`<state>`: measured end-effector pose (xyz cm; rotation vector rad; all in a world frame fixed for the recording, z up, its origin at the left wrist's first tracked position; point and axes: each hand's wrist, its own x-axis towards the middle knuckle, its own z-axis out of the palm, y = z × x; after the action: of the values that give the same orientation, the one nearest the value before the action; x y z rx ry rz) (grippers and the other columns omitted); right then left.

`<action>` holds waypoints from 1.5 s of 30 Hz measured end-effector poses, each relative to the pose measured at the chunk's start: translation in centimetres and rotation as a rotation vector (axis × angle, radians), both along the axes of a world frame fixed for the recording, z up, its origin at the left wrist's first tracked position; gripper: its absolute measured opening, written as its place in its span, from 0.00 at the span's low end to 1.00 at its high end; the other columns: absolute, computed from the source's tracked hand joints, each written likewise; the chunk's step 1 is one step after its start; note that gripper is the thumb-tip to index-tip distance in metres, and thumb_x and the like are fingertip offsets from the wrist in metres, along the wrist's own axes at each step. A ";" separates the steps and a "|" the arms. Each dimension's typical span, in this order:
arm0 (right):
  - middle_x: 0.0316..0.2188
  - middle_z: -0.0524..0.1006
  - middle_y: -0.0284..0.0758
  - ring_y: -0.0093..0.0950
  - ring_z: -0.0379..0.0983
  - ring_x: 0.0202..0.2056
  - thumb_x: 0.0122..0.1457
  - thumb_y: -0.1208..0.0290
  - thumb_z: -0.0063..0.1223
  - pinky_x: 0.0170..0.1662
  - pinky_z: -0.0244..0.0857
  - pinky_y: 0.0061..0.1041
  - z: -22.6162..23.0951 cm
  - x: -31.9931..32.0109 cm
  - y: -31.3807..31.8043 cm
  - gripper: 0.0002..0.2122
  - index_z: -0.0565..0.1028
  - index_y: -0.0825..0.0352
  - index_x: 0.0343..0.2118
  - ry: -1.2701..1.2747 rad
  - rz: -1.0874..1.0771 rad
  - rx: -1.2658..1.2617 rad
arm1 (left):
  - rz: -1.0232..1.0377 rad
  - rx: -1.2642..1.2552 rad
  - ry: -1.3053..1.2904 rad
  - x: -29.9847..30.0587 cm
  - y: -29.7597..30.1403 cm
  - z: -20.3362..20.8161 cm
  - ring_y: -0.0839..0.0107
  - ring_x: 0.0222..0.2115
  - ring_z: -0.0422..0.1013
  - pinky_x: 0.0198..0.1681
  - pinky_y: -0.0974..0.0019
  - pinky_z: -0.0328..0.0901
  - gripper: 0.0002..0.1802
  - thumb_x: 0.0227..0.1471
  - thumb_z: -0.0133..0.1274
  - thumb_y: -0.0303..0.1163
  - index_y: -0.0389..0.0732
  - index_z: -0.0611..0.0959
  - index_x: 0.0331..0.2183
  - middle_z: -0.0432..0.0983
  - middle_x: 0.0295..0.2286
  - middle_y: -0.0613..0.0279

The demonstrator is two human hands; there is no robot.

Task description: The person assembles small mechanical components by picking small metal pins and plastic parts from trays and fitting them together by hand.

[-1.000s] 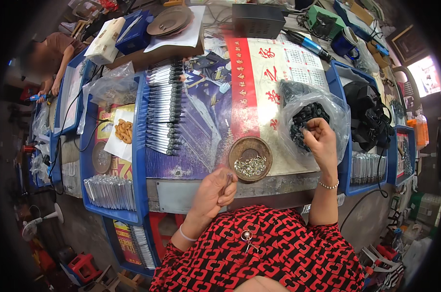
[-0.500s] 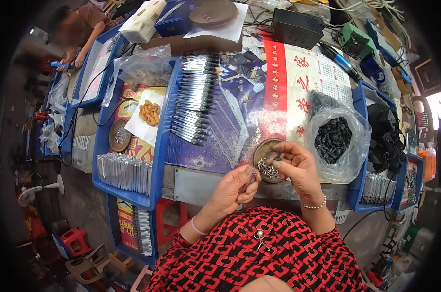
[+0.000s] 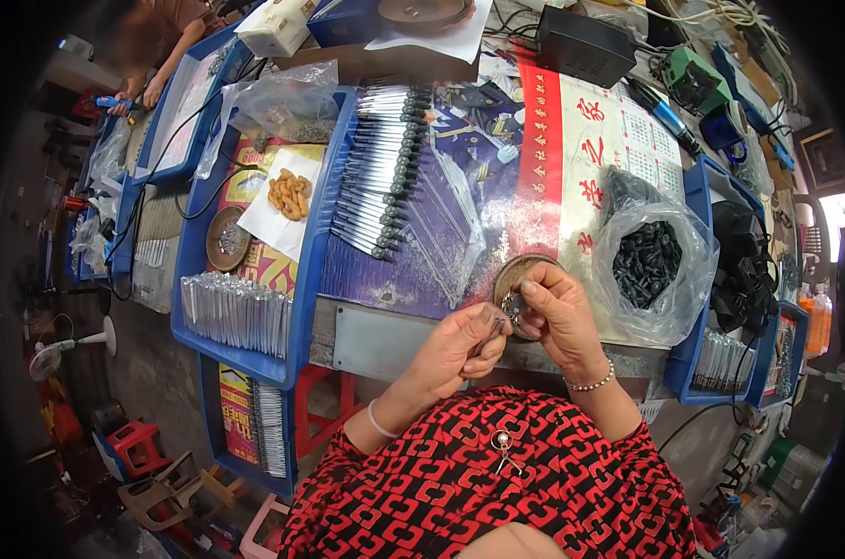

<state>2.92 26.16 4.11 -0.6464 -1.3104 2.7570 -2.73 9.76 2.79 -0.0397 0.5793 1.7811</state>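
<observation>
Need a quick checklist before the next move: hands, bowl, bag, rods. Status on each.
1. Left hand has a grip on a slender piece: ok, pinched between thumb and fingers.
2. Right hand has a part secured: cannot tell, its fingertips hide what may be between them.
3. Brown bowl fully in view: not ok, the right hand covers part of it.
4. Clear plastic bag open: ok, black parts show through its mouth.
5. Dark-tipped rods clear of both hands: ok, lying in a row beside the blue tray.
</observation>
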 end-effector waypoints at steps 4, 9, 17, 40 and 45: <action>0.16 0.65 0.23 0.11 0.55 0.14 0.57 0.69 0.51 0.16 0.49 0.11 -0.2 -0.3 -0.2 0.06 0.69 0.65 0.27 -0.048 0.016 -0.086 | -0.012 0.007 -0.042 0.0 0.1 0.0 0.87 0.11 0.50 0.12 0.82 0.46 0.16 0.59 0.39 0.42 0.37 0.71 0.34 0.60 0.17 0.70; 0.15 0.64 0.22 0.11 0.55 0.14 0.57 0.68 0.51 0.16 0.49 0.10 -0.4 -0.5 -0.6 0.07 0.69 0.64 0.27 -0.080 0.005 -0.101 | -0.035 -0.012 -0.035 0.1 0.0 -0.2 0.85 0.11 0.50 0.13 0.81 0.45 0.17 0.58 0.39 0.44 0.39 0.72 0.34 0.60 0.17 0.69; 0.16 0.67 0.23 0.10 0.57 0.15 0.56 0.69 0.51 0.16 0.50 0.10 -1.1 -0.4 -0.6 0.06 0.70 0.65 0.27 -0.034 0.096 -0.140 | -0.041 -0.012 -0.137 0.2 0.1 -0.3 0.86 0.11 0.50 0.12 0.82 0.46 0.17 0.58 0.40 0.44 0.38 0.72 0.34 0.60 0.17 0.70; 0.19 0.69 0.23 0.10 0.60 0.20 0.56 0.69 0.51 0.21 0.53 0.09 -0.2 0.0 -2.3 0.06 0.70 0.65 0.27 0.003 0.013 0.198 | 0.014 0.105 -0.315 1.0 0.5 -0.7 0.85 0.11 0.52 0.13 0.81 0.48 0.18 0.58 0.39 0.45 0.39 0.70 0.34 0.62 0.19 0.70; 0.20 0.69 0.23 0.10 0.61 0.20 0.56 0.69 0.51 0.22 0.54 0.09 -0.5 0.0 -2.6 0.06 0.70 0.65 0.28 0.028 0.003 0.200 | 0.036 0.130 -0.343 1.3 0.4 -0.9 0.85 0.11 0.52 0.13 0.81 0.48 0.18 0.58 0.39 0.45 0.39 0.70 0.34 0.62 0.19 0.70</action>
<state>2.93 23.59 3.66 -0.5900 -1.5555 2.5803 -1.48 10.13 1.92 -0.2626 0.2172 1.7916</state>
